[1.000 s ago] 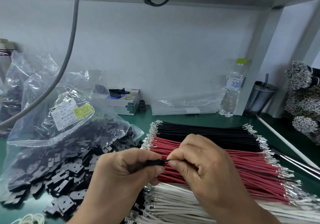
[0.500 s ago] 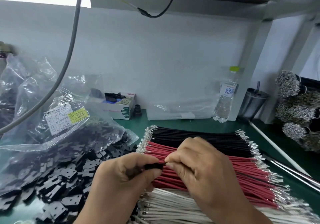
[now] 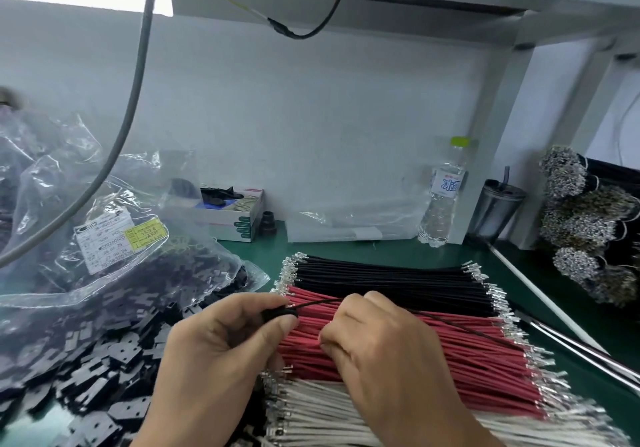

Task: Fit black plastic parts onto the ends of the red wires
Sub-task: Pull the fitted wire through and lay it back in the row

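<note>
L hand (image 3: 221, 349) pinches small black plastic part (image 3: 278, 313), thin dark wire (image 3: 318, 302) attached; R hand (image 3: 377, 353) fingers curled into red wires (image 3: 450, 353), grip prob. hidden.

Wire stock and parts, by colour
Black wires (image 3: 388, 275), red wires (image 3: 467, 360), white wires (image 3: 346, 412) in bands under the hands; black plastic parts (image 3: 104, 370) left of them; green bench mat (image 3: 398, 256); bottle (image 3: 441, 200) cap lime green.
</note>
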